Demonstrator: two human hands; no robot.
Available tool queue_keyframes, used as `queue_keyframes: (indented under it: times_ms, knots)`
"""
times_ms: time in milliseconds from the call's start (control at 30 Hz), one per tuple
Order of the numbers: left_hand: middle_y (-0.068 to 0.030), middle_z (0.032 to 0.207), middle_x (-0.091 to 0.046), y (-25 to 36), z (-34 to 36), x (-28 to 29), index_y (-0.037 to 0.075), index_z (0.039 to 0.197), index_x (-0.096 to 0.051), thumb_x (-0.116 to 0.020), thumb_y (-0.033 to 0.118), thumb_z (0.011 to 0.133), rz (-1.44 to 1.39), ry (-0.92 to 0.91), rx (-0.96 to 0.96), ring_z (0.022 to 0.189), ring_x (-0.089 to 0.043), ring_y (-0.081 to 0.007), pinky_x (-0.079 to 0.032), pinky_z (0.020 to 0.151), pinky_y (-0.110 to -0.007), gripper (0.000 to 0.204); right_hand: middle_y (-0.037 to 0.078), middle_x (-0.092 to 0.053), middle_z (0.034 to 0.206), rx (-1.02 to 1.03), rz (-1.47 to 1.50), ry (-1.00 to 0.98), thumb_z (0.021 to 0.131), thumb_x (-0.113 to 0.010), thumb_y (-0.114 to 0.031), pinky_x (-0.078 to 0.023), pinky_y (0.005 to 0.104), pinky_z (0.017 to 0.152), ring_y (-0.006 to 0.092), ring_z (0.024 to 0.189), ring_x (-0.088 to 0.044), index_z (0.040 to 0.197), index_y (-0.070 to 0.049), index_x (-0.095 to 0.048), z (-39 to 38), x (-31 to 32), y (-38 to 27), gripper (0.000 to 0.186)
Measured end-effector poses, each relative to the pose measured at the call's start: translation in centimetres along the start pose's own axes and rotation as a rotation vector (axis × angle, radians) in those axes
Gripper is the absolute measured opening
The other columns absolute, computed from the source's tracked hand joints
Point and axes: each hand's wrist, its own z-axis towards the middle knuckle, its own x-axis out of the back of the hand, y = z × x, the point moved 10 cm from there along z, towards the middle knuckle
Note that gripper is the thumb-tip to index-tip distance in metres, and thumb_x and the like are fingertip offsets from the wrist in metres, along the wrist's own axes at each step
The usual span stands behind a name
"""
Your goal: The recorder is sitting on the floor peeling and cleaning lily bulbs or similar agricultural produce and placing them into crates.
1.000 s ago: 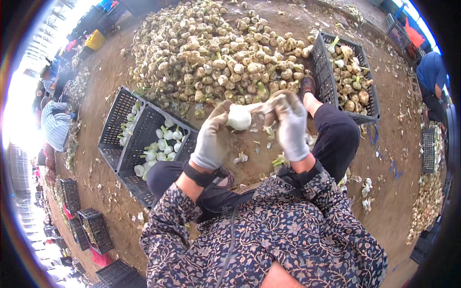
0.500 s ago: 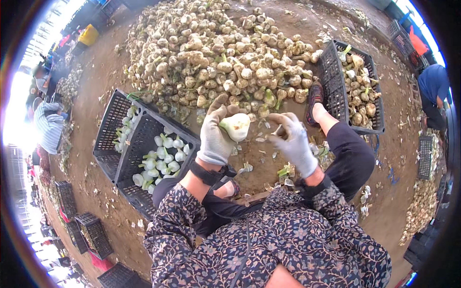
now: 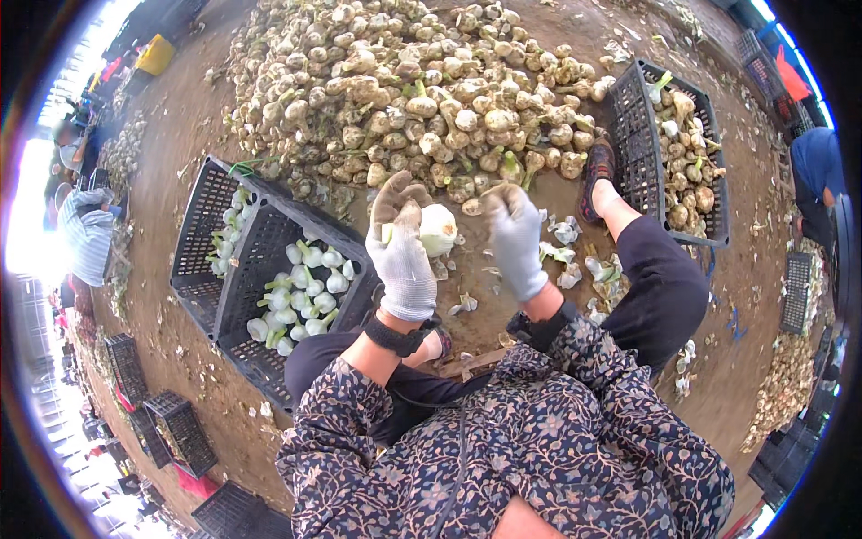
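My gloved left hand (image 3: 404, 266) is closed around a garlic bulb (image 3: 438, 230), whose white, peeled-looking side faces right. Just to the right, my gloved right hand (image 3: 516, 241) is raised with its fingers curled in; whatever they may pinch is hidden. A small gap separates that hand from the bulb. Ahead of both hands spreads a large heap of dirty, unpeeled garlic (image 3: 377, 99). By my left leg, clean white bulbs with green stems (image 3: 307, 286) lie in a black plastic crate (image 3: 256, 370).
Another black crate (image 3: 208, 211) with white bulbs adjoins on the left. Beyond my right foot (image 3: 600, 180), a crate (image 3: 636, 148) holds unpeeled garlic. Peeled skins (image 3: 564, 231) litter the dirt floor. Other people (image 3: 88, 229) are at the far left and far right (image 3: 815, 175).
My left hand has turned, its back now facing up, with the bulb still in it. The right hand has shifted slightly left and up, its fingers going from spread to curled.
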Motion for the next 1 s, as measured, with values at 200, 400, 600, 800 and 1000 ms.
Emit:
queue_keyframes:
  times_ms: [200, 400, 600, 800, 1000]
  knots:
    - [-0.0085, 0.131, -0.06, -0.1, -0.3, -0.5, -0.002, 0.135, -0.055, -0.053, -0.004, 0.098, 0.128, -0.034, -0.136, 0.121, -0.056, -0.0154, -0.045, 0.103, -0.028, 0.038, 0.015, -0.06, 0.084, 0.482, -0.253, -0.178, 0.085, -0.068, -0.016, -0.051, 0.0398, 0.067, 0.0332, 0.076, -0.064, 0.09, -0.004, -0.063, -3.3, -0.8, -5.4, 0.014]
    - [-0.0095, 0.135, -0.058, -0.5, -0.5, -1.9, -0.002, 0.136, -0.055, -0.05, -0.008, 0.096, 0.269, -0.108, -0.232, 0.124, -0.055, -0.0177, -0.042, 0.106, -0.03, 0.041, 0.015, -0.063, 0.081, 0.422, -0.305, -0.022, 0.085, -0.064, -0.014, -0.051, 0.0446, 0.065, 0.0372, 0.071, -0.064, 0.085, -0.005, -0.063, -2.1, -0.6, -3.2, 0.009]
    - [-0.0095, 0.122, -0.062, -0.3, 0.2, -2.1, 0.001, 0.138, -0.052, -0.054, 0.005, 0.096, 0.012, -0.103, 0.016, 0.104, -0.065, -0.0211, -0.056, 0.086, -0.034, 0.043, 0.019, -0.066, 0.101, -0.043, -0.807, -0.16, 0.086, -0.063, -0.024, -0.052, 0.0473, 0.08, 0.0372, 0.095, -0.065, 0.099, -0.005, -0.065, 3.1, 1.7, 11.3, 0.023]
    - [-0.0113, 0.111, -0.062, -0.8, 1.0, -1.0, 0.002, 0.137, -0.048, -0.047, 0.006, 0.094, 0.005, -0.031, 0.222, 0.087, -0.07, -0.0274, -0.061, 0.068, -0.038, 0.043, 0.021, -0.052, 0.135, -0.41, -0.902, -0.067, 0.086, -0.06, -0.03, -0.048, 0.0443, 0.098, 0.0387, 0.122, -0.056, 0.134, -0.007, -0.053, 6.1, 7.5, 23.4, 0.053]
    - [-0.0087, 0.103, -0.063, -1.4, 0.9, 0.0, 0.005, 0.133, -0.052, -0.049, 0.025, 0.103, 0.194, -0.028, 0.274, 0.078, -0.068, -0.0205, -0.058, 0.063, -0.033, 0.036, 0.029, -0.066, 0.115, -0.531, -0.544, 0.136, 0.083, -0.061, -0.039, -0.051, 0.0462, 0.092, 0.0409, 0.109, -0.064, 0.106, 0.003, -0.069, 14.6, 7.4, 27.3, 0.049]
